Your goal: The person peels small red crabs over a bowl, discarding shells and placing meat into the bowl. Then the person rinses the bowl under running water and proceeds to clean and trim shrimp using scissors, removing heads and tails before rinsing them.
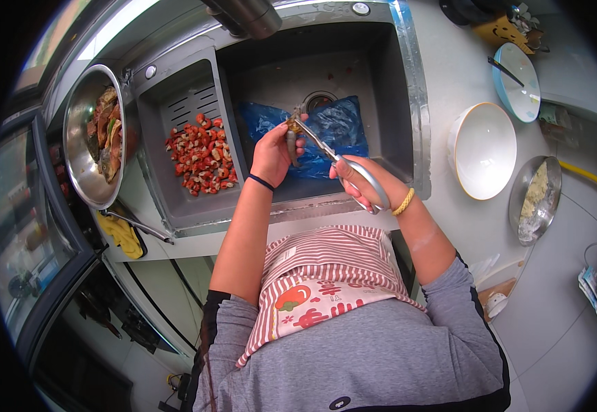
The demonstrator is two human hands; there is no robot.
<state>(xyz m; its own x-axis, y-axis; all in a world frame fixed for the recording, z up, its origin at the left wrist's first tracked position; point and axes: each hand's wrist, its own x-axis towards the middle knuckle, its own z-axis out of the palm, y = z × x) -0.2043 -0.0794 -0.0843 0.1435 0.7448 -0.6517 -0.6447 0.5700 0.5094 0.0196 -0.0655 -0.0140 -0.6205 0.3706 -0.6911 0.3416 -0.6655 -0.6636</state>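
Here at the sink, both hands are busy above the large basin (pixel 278 69): the left hand (pixel 271 156) pinches a grey-brown shrimp (pixel 291 146) between thumb and fingers, its body hanging down past the fingertips. Over on the right, the right hand (pixel 360 177) has its fingers wrapped through the handles of a pair of silver scissors (pixel 322 144), and the blades reach across to the shrimp's upper end; whether they are closed on it is too small to tell. Directly below the 2 hands lies a crumpled blue plastic bag (pixel 343 127), spread over the basin floor near the drain (pixel 320 101). Look left, into the smaller basin (pixel 154 106), and there's a heap of small red-and-white pieces (pixel 206 154) beside the drain slots. Farther left, a steel bowl (pixel 72 147) holds chunks of fish or meat (pixel 106 137), with a yellow cloth or glove (pixel 121 237) just below it. And on the right-hand counter, it's a white bowl (pixel 484 151), a blue-rimmed dish (pixel 526 75) with a dark utensil (pixel 506 71) across it, and a metal bowl (pixel 519 206) of pale, crumbly stuff.
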